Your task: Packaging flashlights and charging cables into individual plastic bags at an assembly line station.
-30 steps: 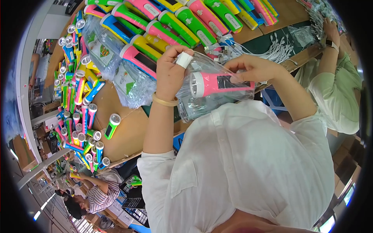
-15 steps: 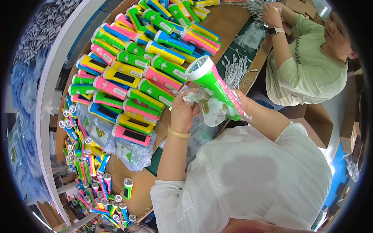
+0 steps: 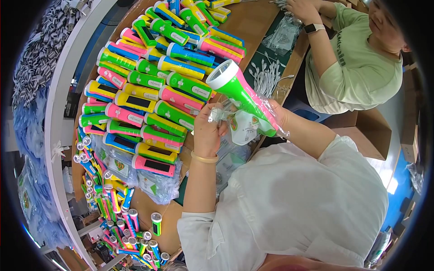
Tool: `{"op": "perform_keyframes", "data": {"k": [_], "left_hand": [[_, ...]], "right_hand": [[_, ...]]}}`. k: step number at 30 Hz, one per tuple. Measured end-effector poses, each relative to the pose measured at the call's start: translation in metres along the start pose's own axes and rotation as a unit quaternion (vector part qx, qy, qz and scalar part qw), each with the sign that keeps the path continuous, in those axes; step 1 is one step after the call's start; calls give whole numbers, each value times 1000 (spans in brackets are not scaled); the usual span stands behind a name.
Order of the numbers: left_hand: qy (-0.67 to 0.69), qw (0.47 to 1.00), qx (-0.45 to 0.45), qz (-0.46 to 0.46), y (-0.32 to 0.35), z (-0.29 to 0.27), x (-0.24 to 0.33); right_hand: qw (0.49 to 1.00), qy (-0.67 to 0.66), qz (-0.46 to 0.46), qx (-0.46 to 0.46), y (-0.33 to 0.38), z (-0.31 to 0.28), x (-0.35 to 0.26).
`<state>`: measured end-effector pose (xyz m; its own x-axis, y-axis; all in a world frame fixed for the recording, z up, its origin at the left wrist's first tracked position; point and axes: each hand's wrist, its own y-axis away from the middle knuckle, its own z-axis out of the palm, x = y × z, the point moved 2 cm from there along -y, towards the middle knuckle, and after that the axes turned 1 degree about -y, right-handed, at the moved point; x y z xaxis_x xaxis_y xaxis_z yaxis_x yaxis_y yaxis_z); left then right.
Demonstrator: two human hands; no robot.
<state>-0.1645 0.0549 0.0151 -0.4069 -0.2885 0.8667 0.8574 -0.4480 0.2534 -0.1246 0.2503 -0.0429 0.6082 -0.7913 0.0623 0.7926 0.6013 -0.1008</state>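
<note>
A green and pink flashlight (image 3: 239, 90) with a white head slants between my hands, its lens end up and to the left. Clear plastic covers its lower part, while the white head sticks out. Behind its lower end my right hand (image 3: 279, 114) grips it, most of the fingers hidden. My left hand (image 3: 209, 128), with a pale bangle at the wrist, pinches the crumpled edge of a clear plastic bag (image 3: 244, 127) bearing a printed white patch. The bag hangs between the two hands, below the flashlight.
Many coloured flashlights (image 3: 142, 101) lie stacked on the brown table, left of my hands. Flat plastic bags (image 3: 156, 185) lie nearer. White cables (image 3: 266, 77) rest beyond the flashlight. A co-worker in a green shirt (image 3: 357, 67) sits at the far right, beside an open cardboard box (image 3: 361, 131).
The view has shifted slightly. Both hands keep their grip, and the flashlight and bag stay almost the same between them. The co-worker's head and arms have moved a little.
</note>
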Motion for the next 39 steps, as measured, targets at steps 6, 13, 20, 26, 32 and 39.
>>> {"op": "perform_keyframes", "data": {"k": [6, 13, 20, 26, 32, 39], "left_hand": [[14, 1000, 3, 6, 6, 3, 2], [-12, 999, 22, 29, 10, 4, 4], [25, 994, -5, 109, 22, 12, 8], [-155, 972, 16, 175, 38, 16, 16], [-6, 973, 123, 197, 51, 16, 17], [139, 940, 167, 262, 65, -25, 38]], "right_hand": [[996, 85, -12, 17, -2, 13, 5], [982, 188, -10, 3, -10, 28, 7], [938, 344, -51, 16, -15, 38, 9], [814, 581, -3, 19, -27, 51, 26], [733, 677, -40, 49, -22, 38, 39], [764, 636, 93, 58, -6, 40, 19]]}}
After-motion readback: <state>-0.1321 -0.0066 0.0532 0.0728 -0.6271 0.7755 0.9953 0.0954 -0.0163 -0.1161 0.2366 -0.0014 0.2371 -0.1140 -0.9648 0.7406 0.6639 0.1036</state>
